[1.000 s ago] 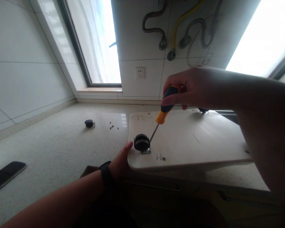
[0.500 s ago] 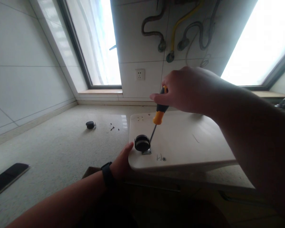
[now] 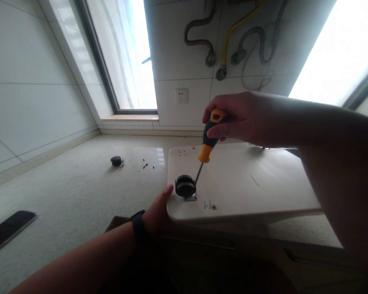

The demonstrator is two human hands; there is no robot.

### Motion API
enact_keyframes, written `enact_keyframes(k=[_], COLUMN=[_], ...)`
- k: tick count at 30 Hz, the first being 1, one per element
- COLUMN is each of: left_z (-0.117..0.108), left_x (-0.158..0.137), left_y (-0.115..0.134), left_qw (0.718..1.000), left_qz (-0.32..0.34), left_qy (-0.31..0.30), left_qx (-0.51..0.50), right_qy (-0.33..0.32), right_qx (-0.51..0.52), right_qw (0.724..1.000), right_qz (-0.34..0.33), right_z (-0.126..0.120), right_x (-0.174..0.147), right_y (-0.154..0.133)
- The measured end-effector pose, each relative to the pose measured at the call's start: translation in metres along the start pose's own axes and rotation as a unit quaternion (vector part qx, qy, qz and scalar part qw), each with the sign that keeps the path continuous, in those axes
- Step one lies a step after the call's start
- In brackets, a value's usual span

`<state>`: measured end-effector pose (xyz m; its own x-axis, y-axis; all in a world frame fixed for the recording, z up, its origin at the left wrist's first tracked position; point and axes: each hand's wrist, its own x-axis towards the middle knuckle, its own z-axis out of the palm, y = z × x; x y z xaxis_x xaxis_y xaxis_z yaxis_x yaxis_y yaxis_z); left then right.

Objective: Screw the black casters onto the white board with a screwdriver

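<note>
My right hand (image 3: 233, 116) is wrapped round the yellow and black handle of a screwdriver (image 3: 205, 153). Its thin shaft slants down behind a black caster wheel (image 3: 185, 186), and the caster hides the tip. A metal plate under the caster lies against a white board (image 3: 233, 179) with rounded corners. At the board's near left corner is my left hand (image 3: 158, 210), thumb on the edge and the other fingers hidden below; a dark watch band circles that wrist. Several small holes show at the board's far left corner.
On the speckled countertop (image 3: 79, 192) lie a second black caster (image 3: 116, 161) and several small screws (image 3: 145, 165). A dark flat object (image 3: 10, 230) rests at the far left. Behind stands a tiled wall with a socket (image 3: 181, 95), a yellow hose (image 3: 228, 36) and windows.
My right hand has turned about the screwdriver handle, its forearm now higher and more level. The view has shifted slightly. My left hand stays at the board's corner.
</note>
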<state>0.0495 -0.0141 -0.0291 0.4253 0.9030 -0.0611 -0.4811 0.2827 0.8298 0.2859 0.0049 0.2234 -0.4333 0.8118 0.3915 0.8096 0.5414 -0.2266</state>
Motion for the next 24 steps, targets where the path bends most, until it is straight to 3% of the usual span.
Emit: enact_keyframes(k=[5, 10, 17, 24], left_z=[-0.003, -0.007, -0.004, -0.008], left_x=[0.001, 0.003, 0.002, 0.002], left_y=[-0.004, -0.006, -0.003, -0.006], left_qw=[1.0, 0.999, 1.0, 0.999], left_qz=[-0.008, 0.007, 0.003, -0.024], left_qy=[0.014, 0.016, -0.001, 0.013], left_qx=[0.019, 0.039, 0.025, 0.019], right_qy=[-0.016, -0.014, 0.062, 0.095], right_qx=[-0.056, -0.015, -0.081, -0.077], right_qw=[0.998, 0.999, 0.983, 0.981], right_qz=[0.002, 0.045, 0.151, 0.149], right_z=[0.001, 0.006, 0.017, 0.021], right_x=[0.001, -0.003, -0.005, -0.012], right_y=[-0.005, -0.018, -0.031, -0.027])
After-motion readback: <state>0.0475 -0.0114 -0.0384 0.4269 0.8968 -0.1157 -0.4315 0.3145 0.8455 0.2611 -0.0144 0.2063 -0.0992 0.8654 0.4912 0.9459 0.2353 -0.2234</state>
